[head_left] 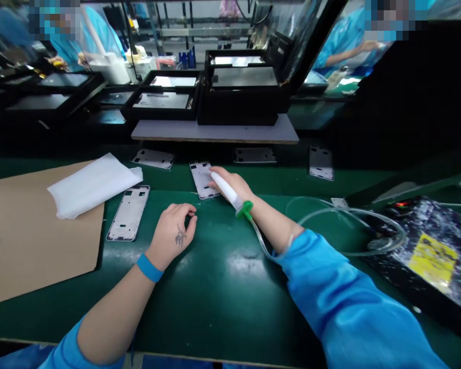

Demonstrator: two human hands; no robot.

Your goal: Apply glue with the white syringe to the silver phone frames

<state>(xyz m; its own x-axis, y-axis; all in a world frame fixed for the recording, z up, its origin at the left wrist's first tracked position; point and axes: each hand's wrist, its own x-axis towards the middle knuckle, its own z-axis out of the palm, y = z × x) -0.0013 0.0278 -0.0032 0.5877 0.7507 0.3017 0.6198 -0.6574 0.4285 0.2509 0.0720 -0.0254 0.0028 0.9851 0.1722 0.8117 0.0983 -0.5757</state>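
Note:
My right hand [232, 185] grips a white dispensing syringe [226, 188] with a green collar [245, 209], and a clear tube runs from the collar towards the right. The syringe's tip is hidden under my fingers, which rest on a metal phone frame [202, 179] lying on the green mat. My left hand [175, 230] lies loosely curled on the mat, holding nothing. A blue band circles its wrist. Just left of it lies a second phone frame [128, 213], not touching it.
Further phone frames [152, 159] lie along the green bench [249, 287]. To the left are a brown cardboard sheet [34, 230] and white wrapping [94, 185]. Black open-topped fixtures [162, 100] stand on a grey board [215, 132] behind. A black package [430, 261] with a yellow label sits right; a co-worker's sleeve [341, 46] shows far right.

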